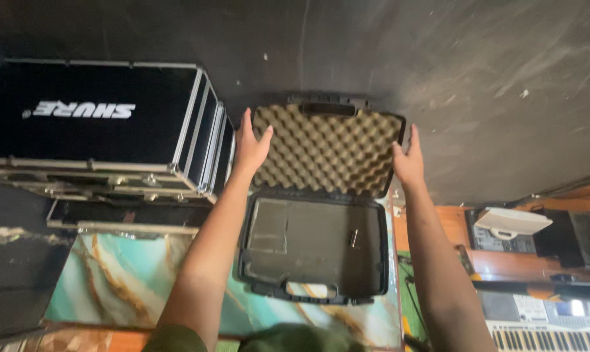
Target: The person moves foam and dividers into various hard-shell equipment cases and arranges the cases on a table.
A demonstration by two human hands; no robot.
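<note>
Marbled teal tabletop (119, 280) carries everything here. Biggest item: black flight case (93, 124) with metal edging, at the table's far left corner, sitting on a second flat case (112, 214) under it.

Right of that, near the table's right edge: black plastic case (314, 241), open. Base lies flat, its handle at the near edge of the table. Lid (324, 150) stands up at the far side, lined with grey egg-crate foam, its own handle at the top. Base tray has shallow recesses and one small silvery cylinder (354, 238) lying loose toward its right side, nothing else visible in it.

Left hand (250, 146) is on the lid's left edge, fingers spread and extended, thumb over the foam side. Not a closed grasp, more a flat press against the rim. Right hand (409, 160) mirrors it on the lid's right edge, fingers straight, palm against the rim. Lid is held between the two palms; neither hand curls around anything.

Off the table, lower right: keyboard (543, 326) with white keys, and a white device (511, 221) on a wooden shelf above it. Dark floor beyond the table.
</note>
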